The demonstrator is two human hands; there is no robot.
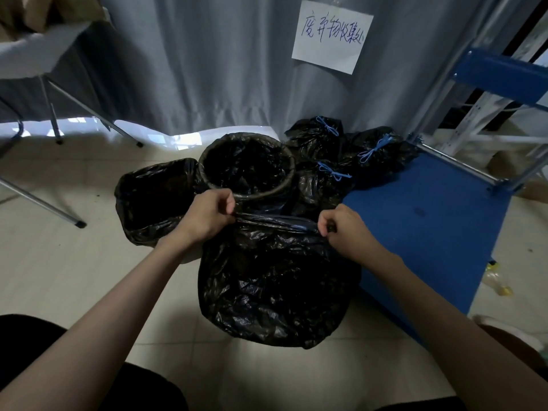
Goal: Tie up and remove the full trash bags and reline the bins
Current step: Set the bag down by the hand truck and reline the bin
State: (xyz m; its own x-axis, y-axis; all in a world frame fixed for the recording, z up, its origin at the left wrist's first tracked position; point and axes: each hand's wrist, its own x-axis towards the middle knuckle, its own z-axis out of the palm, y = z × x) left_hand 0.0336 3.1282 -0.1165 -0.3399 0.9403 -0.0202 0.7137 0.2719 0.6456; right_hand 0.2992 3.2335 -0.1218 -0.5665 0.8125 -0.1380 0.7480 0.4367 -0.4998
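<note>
Both hands — left hand (207,213), right hand (345,229) — pinching black bag (275,286) mouth, rim stretched left-right, body hanging down

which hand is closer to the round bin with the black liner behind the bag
Left. The left hand pinches the bag's top edge right at the round bin's front rim; the right hand grips the same edge further right, apart from the bin.

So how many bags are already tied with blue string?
3, all beside the round bin: one by the curtain, one on the blue platform, one in front. More may hide behind.
</note>
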